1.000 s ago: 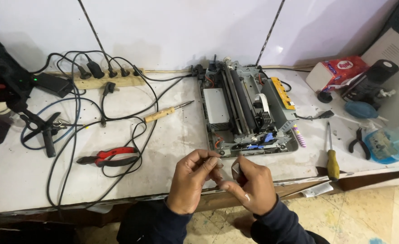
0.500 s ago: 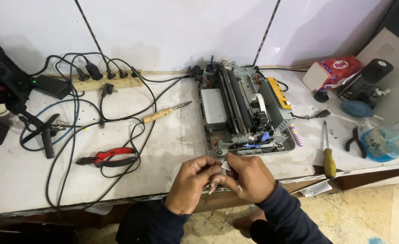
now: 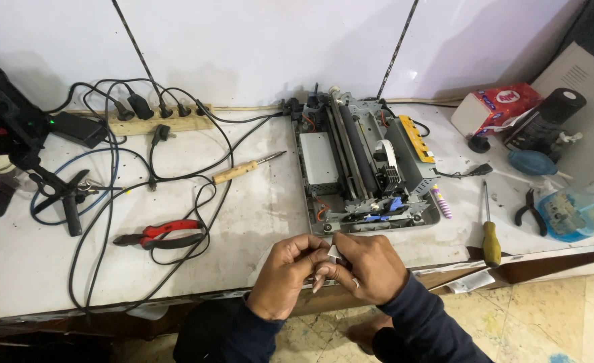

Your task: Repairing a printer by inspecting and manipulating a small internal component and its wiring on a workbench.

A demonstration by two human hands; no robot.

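Between both hands' [image 3: 330,265] pinched fingertips, each grip closed, sits a small white piece [image 3: 334,253].

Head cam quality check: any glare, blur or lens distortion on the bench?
Head view: even, soft light with no hard glare; a dim shadow on the wall above the power strip. Wide-lens bowing bends the bench edge. The opened printer is sharp; the small part between left hand and right hand is unreadable.

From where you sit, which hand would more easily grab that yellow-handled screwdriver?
Probably the right hand. The yellow-handled screwdriver lies on the table's right side, past the opened printer, while the left hand would have to cross over. Both hands now pinch a small pale part.
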